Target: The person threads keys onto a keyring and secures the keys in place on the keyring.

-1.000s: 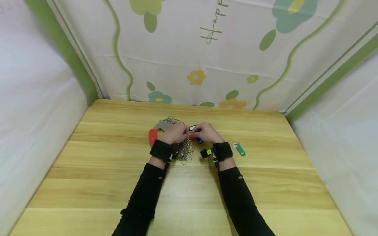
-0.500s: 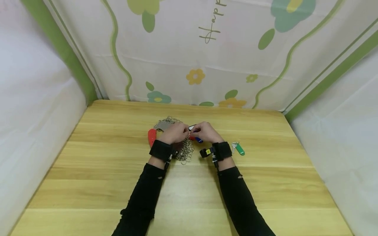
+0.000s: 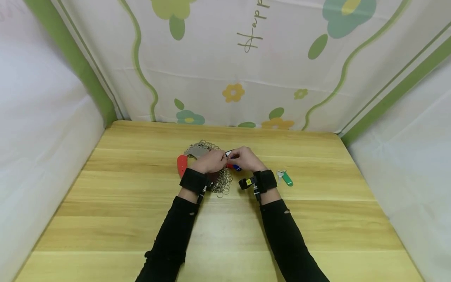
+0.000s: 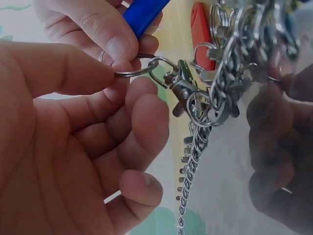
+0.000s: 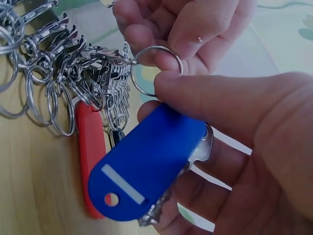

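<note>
In the head view my left hand (image 3: 211,161) and right hand (image 3: 245,158) meet fingertip to fingertip at the right side of a shiny grey metal holder (image 3: 197,151) fringed with clips and rings. Thumb and fingers of the left hand pinch a split ring (image 5: 157,47), which hangs from a swivel clip (image 4: 182,88) on the holder. The right hand grips a blue key tag (image 5: 146,159) with a key (image 5: 156,208) behind it, its thumb tip at the same ring. Part of the key is hidden behind the tag.
A green key tag (image 3: 287,179) with a silver key (image 3: 280,176) lies on the wooden table (image 3: 317,223), right of the right wrist. Red grip pieces (image 3: 182,164) flank the holder. Several split rings (image 5: 61,110) dangle from it. A patterned cloth wall (image 3: 197,78) stands behind.
Both hands stay at the same spot on the ring, with only slight finger movement. The head view shifts a little.
</note>
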Demonstrator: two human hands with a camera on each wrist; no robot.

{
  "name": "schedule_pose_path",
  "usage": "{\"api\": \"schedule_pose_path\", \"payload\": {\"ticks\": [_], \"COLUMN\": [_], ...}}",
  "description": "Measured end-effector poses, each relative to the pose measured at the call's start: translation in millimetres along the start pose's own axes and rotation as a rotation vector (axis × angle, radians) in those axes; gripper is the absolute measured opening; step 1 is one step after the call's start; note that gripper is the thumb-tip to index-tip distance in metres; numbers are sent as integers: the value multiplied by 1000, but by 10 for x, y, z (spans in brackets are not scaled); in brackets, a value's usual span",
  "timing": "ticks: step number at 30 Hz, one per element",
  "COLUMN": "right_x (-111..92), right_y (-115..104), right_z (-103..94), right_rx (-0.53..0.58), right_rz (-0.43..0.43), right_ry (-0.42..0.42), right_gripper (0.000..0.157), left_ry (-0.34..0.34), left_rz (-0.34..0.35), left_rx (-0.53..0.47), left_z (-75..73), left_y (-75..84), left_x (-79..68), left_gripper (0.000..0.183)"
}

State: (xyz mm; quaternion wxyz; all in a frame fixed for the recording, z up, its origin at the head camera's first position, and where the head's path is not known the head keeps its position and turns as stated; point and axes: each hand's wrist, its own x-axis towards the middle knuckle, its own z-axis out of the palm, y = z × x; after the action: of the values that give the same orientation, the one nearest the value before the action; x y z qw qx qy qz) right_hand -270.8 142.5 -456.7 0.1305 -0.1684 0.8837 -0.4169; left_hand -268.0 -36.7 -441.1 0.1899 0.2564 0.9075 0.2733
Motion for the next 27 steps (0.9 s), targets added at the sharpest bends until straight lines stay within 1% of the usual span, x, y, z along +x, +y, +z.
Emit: {"api": "schedule_pose_path", "payload": {"ticks": [4,9,20,22,27], "right_x": [11,6,8,6,-9], "right_y": [4,19,21,18,5], "right_z": [-5,-8,-27,-28,-28], "right_rx": [-2,5,7,9,4], "right_rz": [-8,0,-22,-25,-24], "right_ry": [-7,-21,-30,-27,-42], "right_gripper": [8,8,9,8,9], "left_ry": [-10,-31,-42,-41,-68], "left_rz": [-4,14,35,34,30], "left_rx": [-4,-12,-4,-3,-5], "left_z": [-4,1,-17,-24,-30], "left_y": [-6,-25,-31,-23,-14], "left_x": [6,13,19,14,2], "left_gripper": [26,26,33,33,30]}}
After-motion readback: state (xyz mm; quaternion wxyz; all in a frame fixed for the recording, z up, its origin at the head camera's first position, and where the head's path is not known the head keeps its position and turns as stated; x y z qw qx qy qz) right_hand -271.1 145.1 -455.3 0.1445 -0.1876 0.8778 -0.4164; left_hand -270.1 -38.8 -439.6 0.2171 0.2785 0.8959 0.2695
